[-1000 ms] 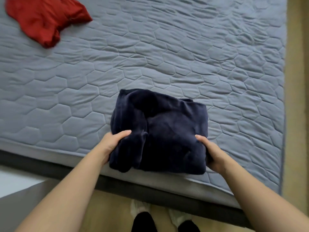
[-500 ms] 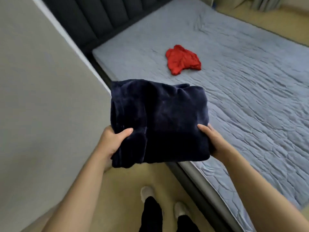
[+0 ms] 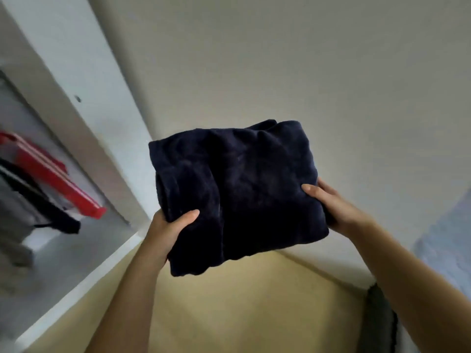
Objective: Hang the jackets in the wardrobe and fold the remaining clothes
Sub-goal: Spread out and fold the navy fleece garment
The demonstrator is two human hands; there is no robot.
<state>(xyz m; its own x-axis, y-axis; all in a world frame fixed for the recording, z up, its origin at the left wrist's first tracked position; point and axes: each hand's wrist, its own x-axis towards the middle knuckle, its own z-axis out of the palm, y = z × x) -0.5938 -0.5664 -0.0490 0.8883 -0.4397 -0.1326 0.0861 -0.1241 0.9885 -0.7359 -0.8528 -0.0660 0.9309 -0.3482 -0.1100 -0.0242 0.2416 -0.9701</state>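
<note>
Since the earlier frame the person has turned away from the bed [image 3: 446, 233], now only a pale strip at three o'clock, toward the wardrobe [image 3: 107, 123], carrying the folded navy fleece garment [image 3: 242, 189] along. The left grip [image 3: 168, 230] clamps the bundle's seven o'clock corner, thumb on top and fingers hidden beneath. The right grip [image 3: 336, 207] pinches the four o'clock edge the same way, thumb laid over the top layer. Held between them, the garment is in the air above the tan floor [image 3: 242, 307] and in front of the plain wall [image 3: 280, 59], with a loose lobe sagging at six o'clock. At nine o'clock the wardrobe stands open, and a red jacket [image 3: 56, 179] and a dark garment [image 3: 43, 202] hang blurred inside. The step looks like carrying the folded piece to storage. To do it well, both thumbs should press the layers flat, the left fingers should reach under the sagging lobe, and the bundle should stay level. It is best set down far edge first, with the hands drawn out sideways so the fold holds. The landing spot cannot be told.
</note>
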